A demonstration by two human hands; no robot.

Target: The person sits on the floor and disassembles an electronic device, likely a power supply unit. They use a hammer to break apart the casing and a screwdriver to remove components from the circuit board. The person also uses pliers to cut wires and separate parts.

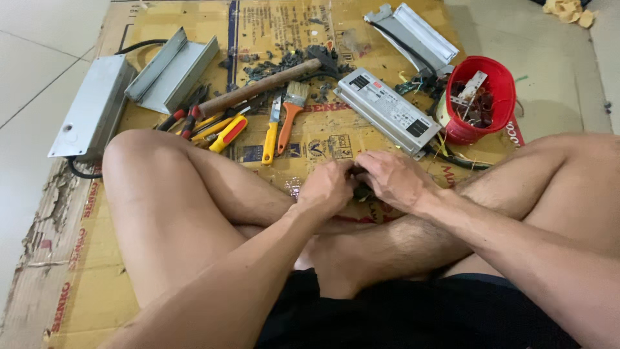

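Two bare hands meet low in the middle of the view, above the crossed legs of a person who sits on a flattened cardboard sheet (77, 278) on the floor. The biggest things lie far from the hands: a long grey metal box (90, 110) at the left edge, an open grey metal channel (171, 71) beside it, and a second grey casing (413, 35) at the top right. Nearer, just beyond the fingers, lies a silver driver unit (387, 110) with dark labels, and to its right a red bucket (481, 100) with small parts inside.

Smaller tools lie in a row to the upper left of the hands: a hammer with wooden handle (258, 87), a paintbrush with orange handle (290, 113), a yellow utility knife (271, 132), a yellow and red screwdriver (229, 132).

The left hand (329, 187) and the right hand (394, 178) are curled closed together around a small dark part (360, 189), which is mostly hidden between them; what it is I cannot tell.

To do this well, I think the part should stay low, close over the legs, with the wrists resting on them for support. One hand should only hold firm while the other works, and the force should go away from the bare skin.
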